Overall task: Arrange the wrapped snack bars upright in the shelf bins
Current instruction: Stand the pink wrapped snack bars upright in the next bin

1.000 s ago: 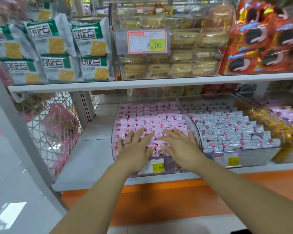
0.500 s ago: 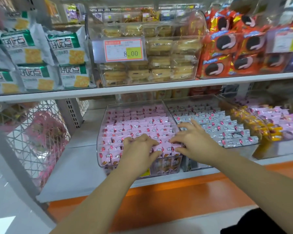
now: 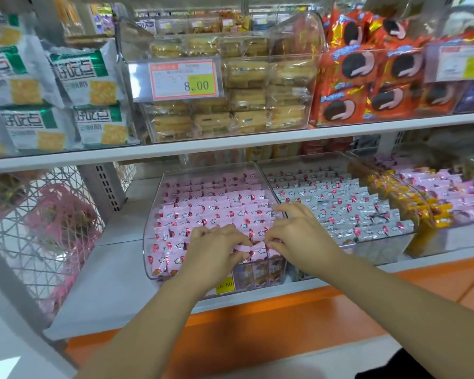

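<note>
A clear shelf bin [image 3: 151,258] on the lower shelf holds rows of pink wrapped snack bars [image 3: 219,206] standing upright. My left hand [image 3: 216,250] and my right hand [image 3: 293,236] are both at the bin's front row, fingers curled, pinching the top edges of pink bars [image 3: 257,248] between them. To the right, a second clear bin [image 3: 381,250] holds rows of grey-white wrapped bars [image 3: 348,203].
Further right stand bins of yellow bars [image 3: 411,198] and pink-purple bars [image 3: 454,187]. The upper shelf [image 3: 230,149] carries cracker bags [image 3: 85,77], a clear box of cakes [image 3: 257,86] and orange cookie packs [image 3: 367,77]. A wire basket [image 3: 39,228] hangs left.
Both hands went from lying flat over the pink bars to curled fingers pinching bars at the front row. The view shifted, so the bins now sit further right.
</note>
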Action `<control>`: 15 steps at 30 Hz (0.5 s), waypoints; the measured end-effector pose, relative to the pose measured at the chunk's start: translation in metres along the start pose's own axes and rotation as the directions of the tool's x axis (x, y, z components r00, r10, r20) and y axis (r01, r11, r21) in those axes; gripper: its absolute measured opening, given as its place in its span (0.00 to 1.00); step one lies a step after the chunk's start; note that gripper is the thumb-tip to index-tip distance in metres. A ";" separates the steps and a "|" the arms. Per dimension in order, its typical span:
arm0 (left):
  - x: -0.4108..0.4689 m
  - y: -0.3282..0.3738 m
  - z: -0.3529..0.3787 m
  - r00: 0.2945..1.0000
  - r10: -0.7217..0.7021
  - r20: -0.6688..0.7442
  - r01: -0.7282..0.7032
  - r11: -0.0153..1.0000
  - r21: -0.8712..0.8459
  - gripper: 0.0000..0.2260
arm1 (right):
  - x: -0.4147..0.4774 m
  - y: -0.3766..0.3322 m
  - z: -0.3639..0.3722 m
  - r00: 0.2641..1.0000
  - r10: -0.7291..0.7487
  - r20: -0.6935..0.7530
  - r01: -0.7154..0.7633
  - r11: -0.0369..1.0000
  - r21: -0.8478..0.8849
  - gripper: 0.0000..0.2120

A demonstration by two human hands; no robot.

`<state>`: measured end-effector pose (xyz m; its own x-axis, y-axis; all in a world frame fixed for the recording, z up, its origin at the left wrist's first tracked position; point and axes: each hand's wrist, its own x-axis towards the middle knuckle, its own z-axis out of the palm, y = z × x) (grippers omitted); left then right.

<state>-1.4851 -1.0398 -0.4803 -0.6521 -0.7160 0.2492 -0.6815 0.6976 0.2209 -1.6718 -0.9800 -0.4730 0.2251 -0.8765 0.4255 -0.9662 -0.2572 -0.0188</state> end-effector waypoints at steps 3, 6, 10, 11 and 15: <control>-0.003 0.000 -0.005 1.000 0.002 0.009 -0.001 1.000 -0.024 0.11 | -0.002 -0.002 -0.008 0.995 0.031 0.099 -0.029 0.999 -0.017 0.07; -0.014 -0.006 -0.010 0.992 0.019 -0.125 -0.024 0.999 -0.042 0.13 | -0.005 -0.009 -0.017 0.999 0.033 0.017 -0.034 0.999 0.005 0.11; -0.052 -0.016 -0.005 0.972 0.033 -0.233 -0.004 0.992 0.124 0.18 | -0.021 -0.044 -0.002 0.991 -0.056 0.118 0.055 0.998 0.008 0.24; -0.060 -0.019 -0.001 0.983 0.023 -0.180 0.011 0.983 0.183 0.20 | -0.024 -0.050 0.000 0.978 -0.035 0.205 0.032 0.999 0.014 0.30; -0.064 -0.024 0.001 0.990 -0.107 0.088 0.079 0.958 0.276 0.28 | -0.015 -0.050 0.010 0.921 0.032 0.387 -0.036 0.999 0.004 0.46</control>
<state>-1.4276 -1.0108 -0.5028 -0.6022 -0.7858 0.1406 -0.7959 0.6048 -0.0286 -1.6252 -0.9581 -0.4875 0.2251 -0.9735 0.0411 -0.9732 -0.2267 -0.0375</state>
